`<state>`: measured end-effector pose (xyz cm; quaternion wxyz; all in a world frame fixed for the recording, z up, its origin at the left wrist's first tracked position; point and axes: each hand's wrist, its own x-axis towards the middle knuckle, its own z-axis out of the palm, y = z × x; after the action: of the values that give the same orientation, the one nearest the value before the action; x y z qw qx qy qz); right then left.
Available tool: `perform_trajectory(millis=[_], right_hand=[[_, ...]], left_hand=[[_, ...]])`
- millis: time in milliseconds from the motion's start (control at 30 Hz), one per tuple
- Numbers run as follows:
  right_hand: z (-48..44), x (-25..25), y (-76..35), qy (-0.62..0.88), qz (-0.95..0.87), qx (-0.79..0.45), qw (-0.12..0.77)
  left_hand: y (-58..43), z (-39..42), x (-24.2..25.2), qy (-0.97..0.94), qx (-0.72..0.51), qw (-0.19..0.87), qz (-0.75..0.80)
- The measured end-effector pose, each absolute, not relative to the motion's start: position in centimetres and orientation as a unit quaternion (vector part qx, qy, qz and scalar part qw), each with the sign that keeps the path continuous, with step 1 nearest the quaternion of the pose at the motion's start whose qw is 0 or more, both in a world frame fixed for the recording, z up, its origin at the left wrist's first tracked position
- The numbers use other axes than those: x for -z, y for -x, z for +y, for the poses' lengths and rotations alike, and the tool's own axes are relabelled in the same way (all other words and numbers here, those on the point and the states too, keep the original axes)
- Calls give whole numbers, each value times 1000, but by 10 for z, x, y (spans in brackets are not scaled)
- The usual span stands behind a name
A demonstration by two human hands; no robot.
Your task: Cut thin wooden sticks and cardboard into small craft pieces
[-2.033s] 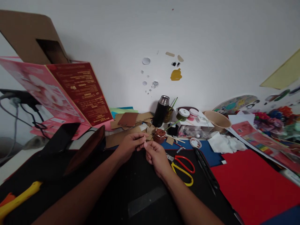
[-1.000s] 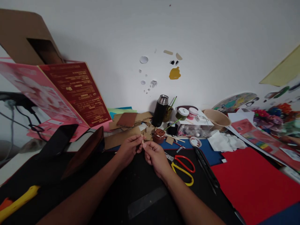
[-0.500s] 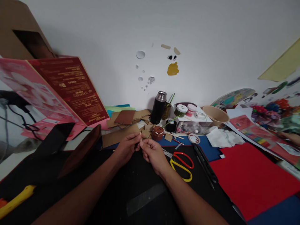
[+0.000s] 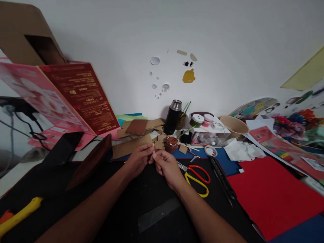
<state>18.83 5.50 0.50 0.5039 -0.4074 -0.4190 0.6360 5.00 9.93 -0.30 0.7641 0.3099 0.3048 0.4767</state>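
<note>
My left hand (image 4: 138,158) and my right hand (image 4: 165,165) meet above the black mat (image 4: 141,199), fingertips pinched together. Between them stands a thin pale stick (image 4: 153,149), upright and held by both hands. Just beyond the fingers lie brown cardboard scraps (image 4: 159,143) and a small brown pot of paint (image 4: 171,143) with a green-handled brush in it. Red-and-yellow scissors (image 4: 198,180) lie on the mat right of my right hand.
A black flask (image 4: 172,116), paint jars (image 4: 202,119), a clear box (image 4: 210,138) and a paper bowl (image 4: 234,126) stand at the back. Red paper (image 4: 273,195) lies at the right, a pink-red folded board (image 4: 63,98) leans at the left, and a yellow handle (image 4: 19,216) lies at the lower left.
Both hands stay pinched together at the same spot; the small stick now stands upright between the fingers. The view has shifted slightly.
</note>
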Motion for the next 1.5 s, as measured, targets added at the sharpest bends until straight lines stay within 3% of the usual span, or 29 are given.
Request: perform_trajectory(millis=[1500], right_hand=[[55,-6,-188,415,-432,-631,493]], left_hand=[[-50,99,1,-316,-475,770,288]])
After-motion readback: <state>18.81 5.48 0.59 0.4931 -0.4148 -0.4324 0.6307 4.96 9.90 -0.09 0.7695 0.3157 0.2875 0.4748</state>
